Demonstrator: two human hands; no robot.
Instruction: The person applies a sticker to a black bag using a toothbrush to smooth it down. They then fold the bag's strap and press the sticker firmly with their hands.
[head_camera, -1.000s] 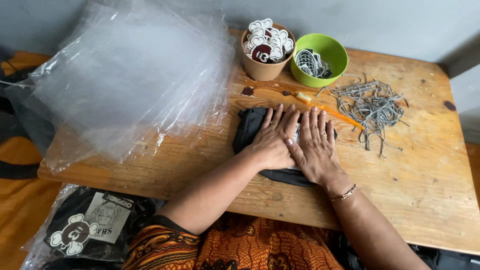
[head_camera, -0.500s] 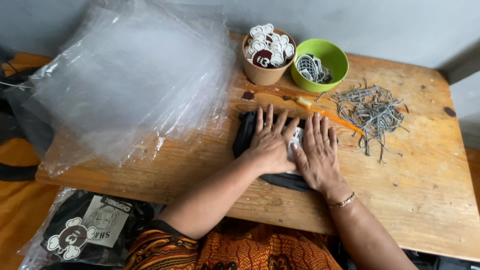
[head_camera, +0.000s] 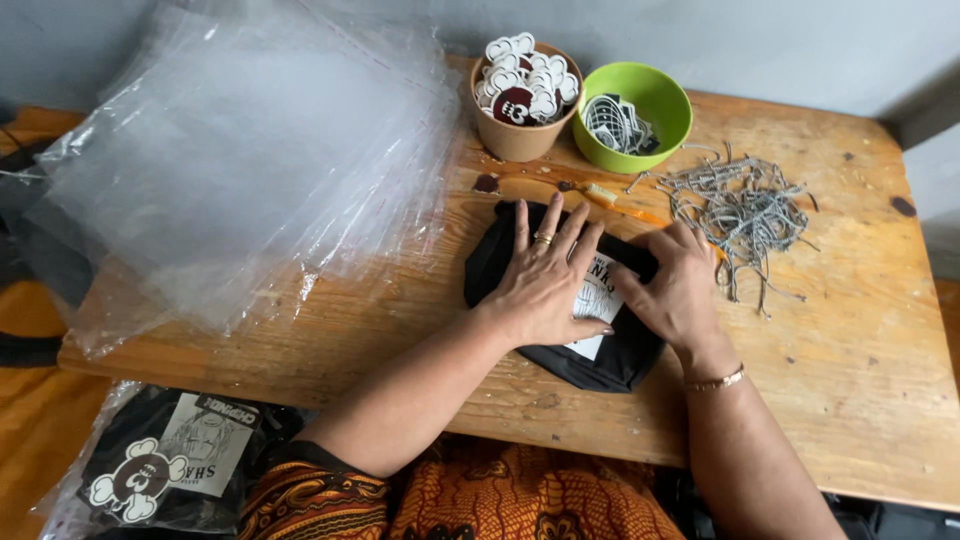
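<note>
Shifted since half a second back: right hand (head_camera: 672, 290) no longer pressed flat with straight fingers, now curled at right side of folded black garment (head_camera: 560, 300); left hand (head_camera: 545, 280) much as before.

Left hand: flat, palm down on garment, fingers spread wide toward far edge, ring on one finger. Holding nothing, just pressing.

Right hand: resting on garment's right part, fingers bent, thumb pointing toward left hand and touching white printed patch (head_camera: 592, 305) between the two hands. Whether pinching fabric, cannot tell. Thin bracelet on wrist.

Garment: lying on wooden table (head_camera: 850, 400), near middle, close to front edge, under both hands.

Around it:
- stack of clear plastic bags (head_camera: 240, 150) covering left part of table, just left of garment
- brown paper cup (head_camera: 522, 100) full of white and dark red stickers, beyond garment
- green bowl (head_camera: 640, 120) with dark printed tags, touching or just beside cup
- pile of grey strings (head_camera: 740, 210) right of garment, near right hand
- orange strip-like item (head_camera: 625, 205) on table between bowl and garment
- bagged black garment with printed card (head_camera: 165, 465) below table's left front corner
</note>
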